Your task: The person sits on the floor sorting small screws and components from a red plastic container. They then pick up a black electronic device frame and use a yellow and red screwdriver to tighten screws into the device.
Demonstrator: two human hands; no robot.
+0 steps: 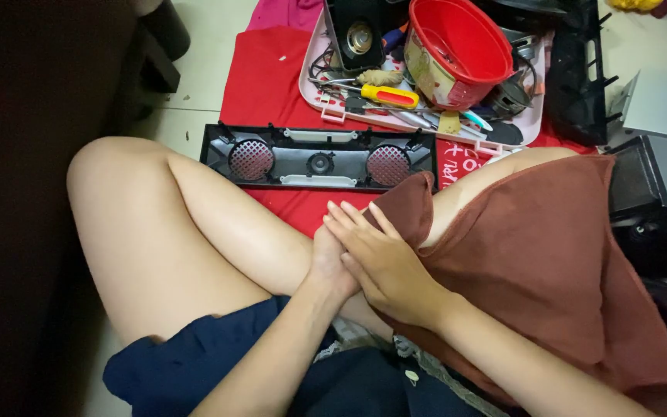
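Right hand (pixel 384 262): laid flat, fingers stretched and together, over the left hand; holding nothing; wrist just beside the brown cloth.
Left hand (pixel 330 259): mostly hidden under the right one, resting against the bare leg; no object in it, finger spread not visible.
Brown cloth (pixel 550 262): soft rust-brown fabric draped over the right thigh, one corner folded just beside the fingertips of the right hand.
Speaker panel (pixel 318 158): long black plastic front panel with two round mesh grilles and a small central ring, lying flat on the red mat, just beyond the hands, touched by neither.
Red mat (pixel 260 85): red fabric spread on the pale floor, under panel and tray.
Pink tray (pixel 326 108): pale pink plastic tray behind the panel, filled with tools and parts.
Screwdriver (pixel 387 95): yellow-handled, lying across the tray.
Red bucket (pixel 457 46): round red plastic tub tilted in the tray.
Dark shorts (pixel 194 363): navy fabric at the lap, beneath both forearms.
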